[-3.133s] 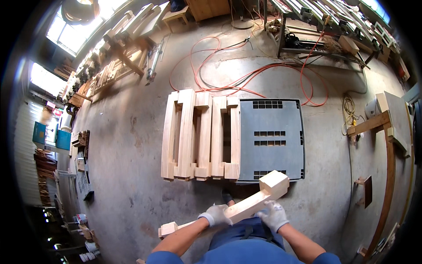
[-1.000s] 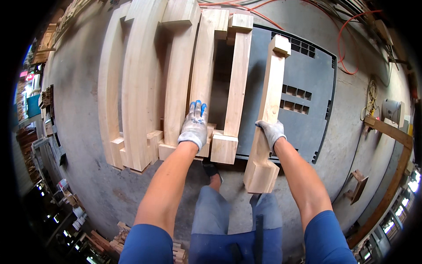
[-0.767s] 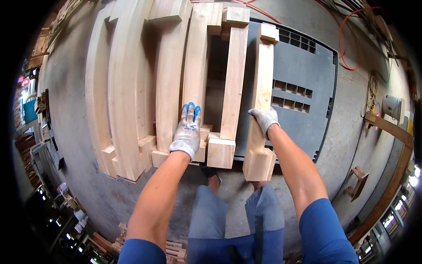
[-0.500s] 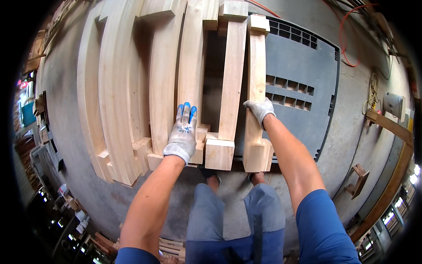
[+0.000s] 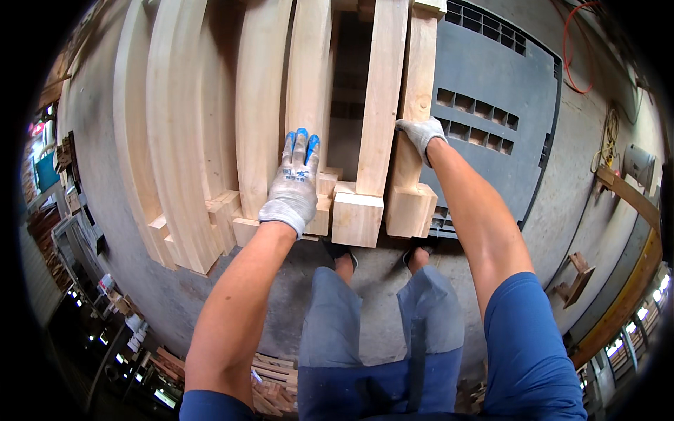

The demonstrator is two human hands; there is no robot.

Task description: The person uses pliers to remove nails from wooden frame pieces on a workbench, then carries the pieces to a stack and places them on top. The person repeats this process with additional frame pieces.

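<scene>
Wooden beam (image 5: 421, 70) in the right hand (image 5: 423, 137) is cropped above.

A pale block-ended beam (image 5: 421, 70) lies beside similar beams (image 5: 382, 91).

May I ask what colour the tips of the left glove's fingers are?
The left glove has blue tips on its visible fingers, seen best in the head view.
</scene>
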